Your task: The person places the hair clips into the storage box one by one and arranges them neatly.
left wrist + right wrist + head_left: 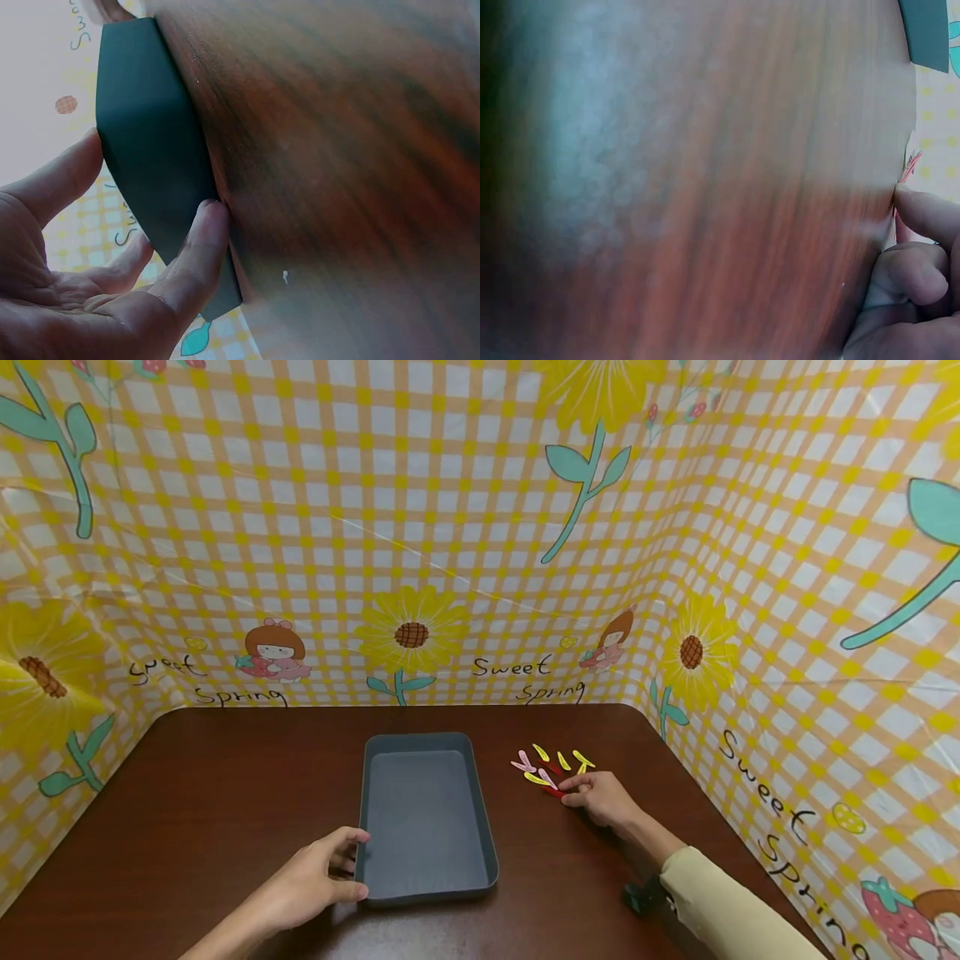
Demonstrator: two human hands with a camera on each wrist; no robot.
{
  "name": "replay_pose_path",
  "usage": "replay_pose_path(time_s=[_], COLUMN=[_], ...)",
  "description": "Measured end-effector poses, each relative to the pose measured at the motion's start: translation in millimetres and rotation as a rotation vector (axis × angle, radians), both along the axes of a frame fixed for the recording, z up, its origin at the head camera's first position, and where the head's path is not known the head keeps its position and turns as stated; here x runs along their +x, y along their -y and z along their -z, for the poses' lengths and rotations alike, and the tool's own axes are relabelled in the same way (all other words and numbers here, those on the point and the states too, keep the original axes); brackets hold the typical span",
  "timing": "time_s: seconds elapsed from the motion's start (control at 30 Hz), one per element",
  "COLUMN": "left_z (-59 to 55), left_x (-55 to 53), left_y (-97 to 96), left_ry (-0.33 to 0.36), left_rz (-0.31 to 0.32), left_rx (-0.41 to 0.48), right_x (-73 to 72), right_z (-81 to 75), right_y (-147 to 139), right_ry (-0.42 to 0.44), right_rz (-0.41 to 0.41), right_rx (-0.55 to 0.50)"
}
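A dark grey rectangular tray (423, 885) lies on the table. My left hand (311, 872) holds its left side near the front corner, thumb and index fingertips at the rim. The left wrist view shows one finger against the outer wall of the tray (154, 135). To the right of the tray is a loose group of snap hair clips, pink (524, 760), yellow (540, 752) and red. My right hand (603, 797) is at their near edge, thumb and index fingertips around a red hair clip (552, 792). In the right wrist view, red shows between those fingertips.
The dark brown wooden table (247, 793) has rounded far corners. A yellow-checked sunflower cloth (322, 560) rises behind and beside it. Beneath my right sleeve (720, 893) a dark object (637, 897) shows near the wrist.
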State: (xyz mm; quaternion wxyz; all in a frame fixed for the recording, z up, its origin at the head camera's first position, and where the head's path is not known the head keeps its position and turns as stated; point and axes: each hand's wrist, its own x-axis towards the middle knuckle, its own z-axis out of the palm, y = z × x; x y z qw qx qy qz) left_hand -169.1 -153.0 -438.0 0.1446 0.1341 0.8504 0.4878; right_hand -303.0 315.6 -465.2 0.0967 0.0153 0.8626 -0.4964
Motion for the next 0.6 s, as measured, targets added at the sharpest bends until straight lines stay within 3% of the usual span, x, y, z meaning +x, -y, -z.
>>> replay_pose_path(time_s=[0.6], left_z=[-1.3], left_x=[0.9], left_y=[-0.1], left_ry=[-0.005], left_rz=[0.001], left_rx=[-0.016], right_x=[0.1], right_z=[2.6], right_y=[0.2], right_ry=[-0.014], right_rz=[0.003], right_rx=[0.019])
